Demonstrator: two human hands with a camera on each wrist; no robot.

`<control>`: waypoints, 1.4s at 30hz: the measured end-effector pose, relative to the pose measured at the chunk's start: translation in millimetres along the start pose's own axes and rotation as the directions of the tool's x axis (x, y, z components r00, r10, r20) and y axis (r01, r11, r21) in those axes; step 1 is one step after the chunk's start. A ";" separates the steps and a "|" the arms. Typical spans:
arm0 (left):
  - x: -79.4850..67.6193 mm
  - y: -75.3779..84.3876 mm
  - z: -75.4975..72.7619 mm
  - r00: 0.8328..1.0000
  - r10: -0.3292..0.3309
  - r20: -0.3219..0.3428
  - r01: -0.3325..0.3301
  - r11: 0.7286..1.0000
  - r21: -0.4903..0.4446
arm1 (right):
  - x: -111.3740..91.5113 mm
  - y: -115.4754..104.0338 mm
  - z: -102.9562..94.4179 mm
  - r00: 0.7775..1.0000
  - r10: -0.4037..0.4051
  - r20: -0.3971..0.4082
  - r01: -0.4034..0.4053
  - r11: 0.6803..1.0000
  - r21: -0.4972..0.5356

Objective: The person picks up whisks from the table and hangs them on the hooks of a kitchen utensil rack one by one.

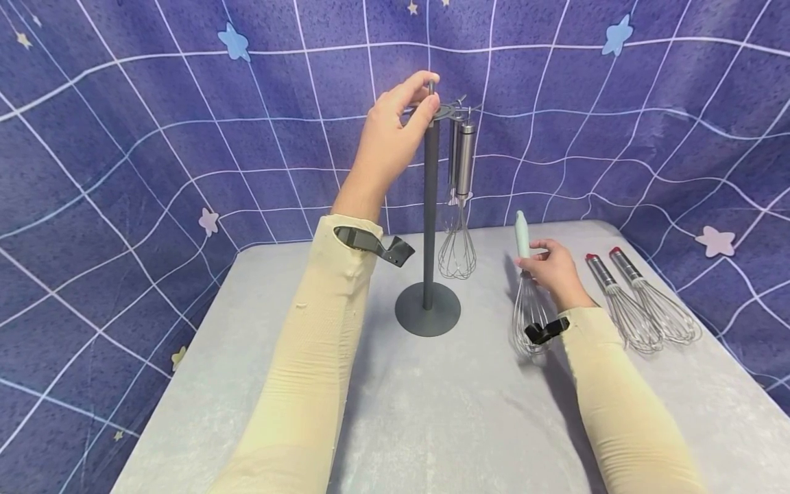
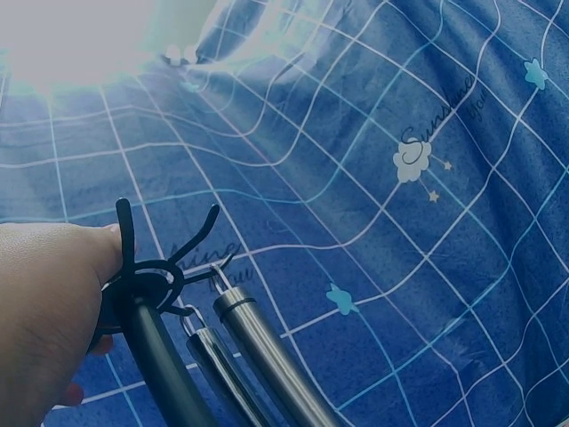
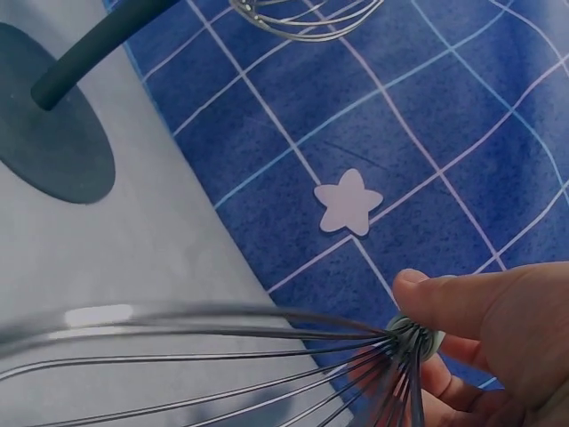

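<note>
Sleeves, pale yellow, two (image 1: 308, 357), covering my forearms; a black wrist bracket (image 1: 548, 331) on the right, a second (image 1: 373, 245) on the left.

Worktop (image 1: 444, 418), pale grey, mottled, beneath everything.

Whisk, pale green handle (image 1: 522, 241), wire balloon pointing down, to the right of the stand. Held in my right hand (image 1: 551, 269): grip closed, thumb and fingers pinching the lower handle just beside the collar where the wires gather. Whether the wires touch the worktop I cannot tell.

Whisks, red-ended, steel-handled, two: one (image 1: 612, 288) and its neighbour (image 1: 640, 281), lying side by side beyond my right wrist, handles pointing away from me, balloons towards me.

Utensil stand (image 1: 431, 219), dark grey: round flat base, single upright pole, ring of curved hooks on top. My left hand (image 1: 395, 127) has its grip on the top, thumb and forefinger at the short stub above the ring.

Whisks, steel-handled, two: a front one (image 1: 465, 158) and one partly behind it (image 1: 453, 154), hanging from hooks on the stand's right side, balloons down, clear of the worktop.

Curtain (image 1: 308, 151), blue-purple, white grid lines and pastel stars, behind all.
</note>
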State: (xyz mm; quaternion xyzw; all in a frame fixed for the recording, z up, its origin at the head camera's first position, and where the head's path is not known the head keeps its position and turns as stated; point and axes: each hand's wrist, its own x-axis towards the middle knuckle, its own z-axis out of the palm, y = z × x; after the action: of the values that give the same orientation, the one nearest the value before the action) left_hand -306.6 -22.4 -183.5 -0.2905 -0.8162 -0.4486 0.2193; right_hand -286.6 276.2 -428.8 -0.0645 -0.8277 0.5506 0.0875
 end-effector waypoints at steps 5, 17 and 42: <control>-0.2 -0.8 0.2 1.000 0.000 0.000 0.000 1.000 0.006 | -2.8 -1.8 -0.5 1.000 -0.009 0.014 0.009 1.000 -0.001; -0.4 -1.8 1.6 1.000 0.001 -0.006 -0.001 1.000 -0.001 | -7.8 -2.7 2.7 0.997 0.029 0.067 -0.034 0.997 0.075; 0.4 -1.6 0.8 1.000 0.013 -0.014 -0.013 1.000 0.018 | -9.0 -3.4 5.0 0.996 -0.058 0.063 0.040 0.964 0.265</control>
State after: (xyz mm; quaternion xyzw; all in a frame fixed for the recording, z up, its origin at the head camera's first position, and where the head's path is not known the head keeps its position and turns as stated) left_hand -308.1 -22.3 -184.6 -0.2906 -0.8167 -0.4421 0.2307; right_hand -279.0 268.5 -428.2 -0.0123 -0.7512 0.6552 0.0797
